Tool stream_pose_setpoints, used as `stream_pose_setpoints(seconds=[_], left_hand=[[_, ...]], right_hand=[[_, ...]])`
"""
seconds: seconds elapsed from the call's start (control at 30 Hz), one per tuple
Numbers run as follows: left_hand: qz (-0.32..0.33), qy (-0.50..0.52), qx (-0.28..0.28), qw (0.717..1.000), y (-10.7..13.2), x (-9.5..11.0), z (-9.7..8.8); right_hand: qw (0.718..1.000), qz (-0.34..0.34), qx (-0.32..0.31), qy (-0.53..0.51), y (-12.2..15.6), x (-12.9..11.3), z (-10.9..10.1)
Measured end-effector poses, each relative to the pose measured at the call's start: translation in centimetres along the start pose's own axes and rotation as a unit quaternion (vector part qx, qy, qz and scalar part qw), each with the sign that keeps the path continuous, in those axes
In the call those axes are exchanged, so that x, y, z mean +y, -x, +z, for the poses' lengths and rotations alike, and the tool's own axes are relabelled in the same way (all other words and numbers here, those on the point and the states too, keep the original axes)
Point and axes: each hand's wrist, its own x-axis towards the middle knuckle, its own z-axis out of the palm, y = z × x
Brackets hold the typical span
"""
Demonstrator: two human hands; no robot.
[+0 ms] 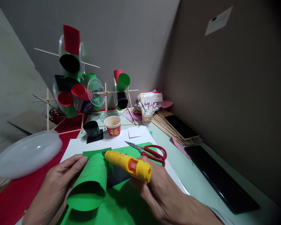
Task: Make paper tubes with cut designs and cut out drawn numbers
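My left hand (58, 181) grips the left side of a green paper tube (93, 175), its open end facing me. A yellow glue gun (121, 161) is in my right hand (154, 184), fingers wrapped round its handle. The gun's nozzle touches or nearly touches the tube's far right edge, where a flat green piece (98, 152) lies behind; I cannot tell if they are joined. Beneath are green paper sheets (126, 203) and a partly hidden dark piece (118, 175). Red-handled scissors (152, 152) lie just beyond my right hand.
A paper cup (112, 126) and a black paper tube (91, 128) stand ahead. Behind them rises a stick frame (105, 103) with coloured tubes. A marker cup (147, 117), wooden sticks (161, 120), a phone (181, 126) and a black slab (220, 178) lie right; a clear plastic object (28, 153), left.
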Motion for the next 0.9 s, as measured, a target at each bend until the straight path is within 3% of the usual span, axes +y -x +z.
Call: stream_pose_setpoints(seconds=[0.23, 0.9], left_hand=[[-0.013, 0.025, 0.003, 1.000, -0.25, 0.05, -0.02], [0.039, 0.044, 0.034, 0.998, 0.00, 0.08, 0.03]], right_hand=[[1.000, -0.003, -0.007, -0.002, 0.03, -0.08, 0.13], [0.999, -0.014, -0.015, -0.037, -0.10, 0.39, 0.67]])
